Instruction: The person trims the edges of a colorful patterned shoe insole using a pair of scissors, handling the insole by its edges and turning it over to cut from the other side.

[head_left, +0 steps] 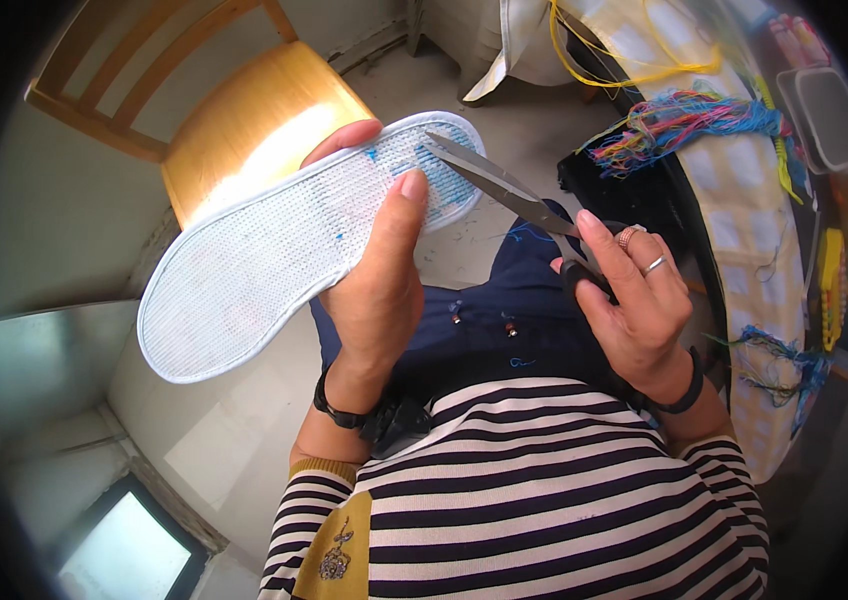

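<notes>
A white shoe insole [244,275] with a woven grid surface is held up by my left hand [376,280], thumb on top and fingers behind it. Blue stitches cover part of its upper right end, and a few small blue specks dot the rest. My right hand [634,295] has its fingers through the dark handles of a pair of scissors [514,192]. The blades point up and left, and their tips lie over the stitched end of the insole. They look slightly parted. Whether the tips touch the threads, I cannot tell.
A wooden chair [264,120] stands ahead on the left. On the right, a table with a checked cloth [734,265] bears a bundle of colourful threads [684,125], a smaller blue thread tangle [779,360], yellow cord [634,75] and a clear plastic box [824,120]. Thread scraps lie on my lap.
</notes>
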A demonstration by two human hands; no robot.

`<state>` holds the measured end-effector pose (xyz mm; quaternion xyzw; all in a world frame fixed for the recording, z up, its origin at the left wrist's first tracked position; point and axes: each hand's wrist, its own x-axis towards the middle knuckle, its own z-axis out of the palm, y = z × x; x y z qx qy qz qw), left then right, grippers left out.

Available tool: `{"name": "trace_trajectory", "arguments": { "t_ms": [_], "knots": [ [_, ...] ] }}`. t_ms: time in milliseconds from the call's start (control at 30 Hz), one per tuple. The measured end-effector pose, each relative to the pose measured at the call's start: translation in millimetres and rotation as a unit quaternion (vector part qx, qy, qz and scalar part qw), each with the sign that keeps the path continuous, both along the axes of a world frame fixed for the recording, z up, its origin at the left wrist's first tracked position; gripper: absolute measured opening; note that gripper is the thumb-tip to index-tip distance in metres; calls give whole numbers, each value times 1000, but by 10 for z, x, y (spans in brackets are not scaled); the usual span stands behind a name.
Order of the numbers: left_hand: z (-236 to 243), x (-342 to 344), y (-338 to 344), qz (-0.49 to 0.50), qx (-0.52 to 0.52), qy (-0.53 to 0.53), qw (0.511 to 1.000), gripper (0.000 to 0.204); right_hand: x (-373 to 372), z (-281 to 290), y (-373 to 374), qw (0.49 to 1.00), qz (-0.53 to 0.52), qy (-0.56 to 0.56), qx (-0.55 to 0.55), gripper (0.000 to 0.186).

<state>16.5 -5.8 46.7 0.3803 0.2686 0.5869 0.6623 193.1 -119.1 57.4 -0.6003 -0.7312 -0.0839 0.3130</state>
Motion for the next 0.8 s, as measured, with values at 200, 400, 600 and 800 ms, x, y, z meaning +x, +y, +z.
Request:
{"name": "trace_trajectory", "arguments": {
  "t_ms": [200,400,600,800],
  "knots": [
    [-24,18,-5,18,14,24,999,44,43,-2,-39,1000,2,-13,2,66],
    [-18,31,-24,17,17,34,999,45,24,14,-48,1000,-3,-30,-1,67],
    [64,16,-41,-22,-47,-13,999,44,27,-25,-9,997,5,-68,30,67],
    [72,-2,-26,-5,-40,-8,999,45,92,-24,14,999,7,1,36,64]
  ]
}}
